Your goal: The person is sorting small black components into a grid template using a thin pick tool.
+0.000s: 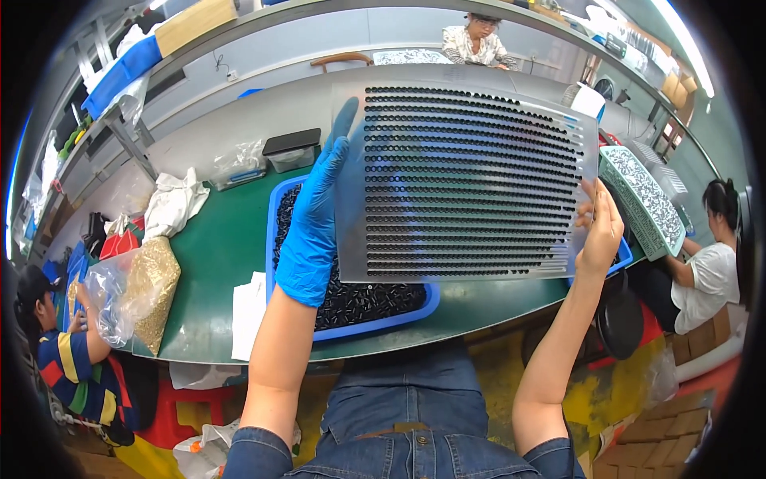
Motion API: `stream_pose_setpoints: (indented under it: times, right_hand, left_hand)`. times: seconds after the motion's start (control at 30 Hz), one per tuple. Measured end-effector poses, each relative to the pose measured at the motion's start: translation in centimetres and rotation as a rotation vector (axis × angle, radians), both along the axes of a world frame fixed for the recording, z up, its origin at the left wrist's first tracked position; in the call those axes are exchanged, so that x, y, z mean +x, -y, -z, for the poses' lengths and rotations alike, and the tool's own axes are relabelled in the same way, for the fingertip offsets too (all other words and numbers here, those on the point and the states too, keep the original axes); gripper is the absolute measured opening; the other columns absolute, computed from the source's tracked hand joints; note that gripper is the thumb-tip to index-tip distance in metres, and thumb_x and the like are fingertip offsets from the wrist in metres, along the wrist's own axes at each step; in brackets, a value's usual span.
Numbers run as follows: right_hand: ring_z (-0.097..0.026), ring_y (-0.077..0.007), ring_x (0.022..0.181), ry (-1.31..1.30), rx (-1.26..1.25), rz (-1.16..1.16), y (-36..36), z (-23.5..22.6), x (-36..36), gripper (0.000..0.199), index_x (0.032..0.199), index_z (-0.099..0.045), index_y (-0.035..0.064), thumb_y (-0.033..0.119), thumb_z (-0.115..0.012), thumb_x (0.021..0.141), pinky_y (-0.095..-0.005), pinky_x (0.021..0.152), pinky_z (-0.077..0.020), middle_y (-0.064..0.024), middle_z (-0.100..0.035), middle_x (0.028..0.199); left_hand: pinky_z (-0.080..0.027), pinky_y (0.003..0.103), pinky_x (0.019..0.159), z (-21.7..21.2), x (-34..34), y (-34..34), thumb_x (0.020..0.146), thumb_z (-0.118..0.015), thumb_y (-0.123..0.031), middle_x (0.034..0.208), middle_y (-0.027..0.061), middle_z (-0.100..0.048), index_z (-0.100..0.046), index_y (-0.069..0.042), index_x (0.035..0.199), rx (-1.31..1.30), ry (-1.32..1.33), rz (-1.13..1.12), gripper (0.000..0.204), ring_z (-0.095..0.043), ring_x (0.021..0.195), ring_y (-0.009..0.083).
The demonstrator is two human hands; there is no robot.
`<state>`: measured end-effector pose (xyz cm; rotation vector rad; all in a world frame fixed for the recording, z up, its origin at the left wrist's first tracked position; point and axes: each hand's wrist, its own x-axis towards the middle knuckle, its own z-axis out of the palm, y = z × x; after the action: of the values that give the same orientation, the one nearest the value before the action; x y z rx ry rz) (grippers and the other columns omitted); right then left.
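Between both hands I hold up a see-through plastic plate. Row upon row of small black round pieces covers it; at its right side some row ends show bare. My left hand, in a blue glove, grips the left edge with the fingers along the plate's face. Bare, my right hand pinches the right edge, its fingertips seen through the plastic. Beneath the plate, a blue tray full of loose small black parts rests on the green table, partly hidden.
On the green table lie a bag of gold-coloured pieces, a white cloth, white paper and a dark-lidded box. A green basket stands right. Co-workers sit left, right and across.
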<state>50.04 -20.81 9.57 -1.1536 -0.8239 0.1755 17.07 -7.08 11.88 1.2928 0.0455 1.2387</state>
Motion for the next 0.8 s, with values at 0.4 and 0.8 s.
stream_pose_setpoints:
  times: [0.4, 0.8]
  right_hand:
    - [-0.051, -0.0053, 0.076, 0.121, 0.117, 0.054, 1.0, -5.2, 1.2, 0.041, 0.132, -0.054, -0.0028, 0.023, -0.044, 0.101, -0.0207, 0.062, -0.0402, -0.0114, -0.065, 0.117]
    - [-0.050, -0.0049, 0.072, 0.139, 0.126, 0.101, 3.6, -7.8, -1.4, 0.039, 0.129, -0.055, -0.0043, 0.021, -0.044, 0.101, -0.0206, 0.059, -0.0423, -0.0131, -0.066, 0.115]
  left_hand:
    - [-0.028, 0.042, 0.115, -3.8, 1.7, 1.1, 0.098, -0.050, -0.041, 0.154, 0.0185, -0.027, -0.017, -0.010, 0.153, 0.055, 0.085, 0.067, 0.071, -0.032, 0.139, 0.0314]
    - [-0.037, 0.045, 0.110, -3.9, 1.0, -0.3, 0.097, -0.051, -0.041, 0.152, 0.0164, -0.031, -0.019, -0.014, 0.153, -0.056, 0.029, 0.093, 0.070, -0.038, 0.136, 0.0317]
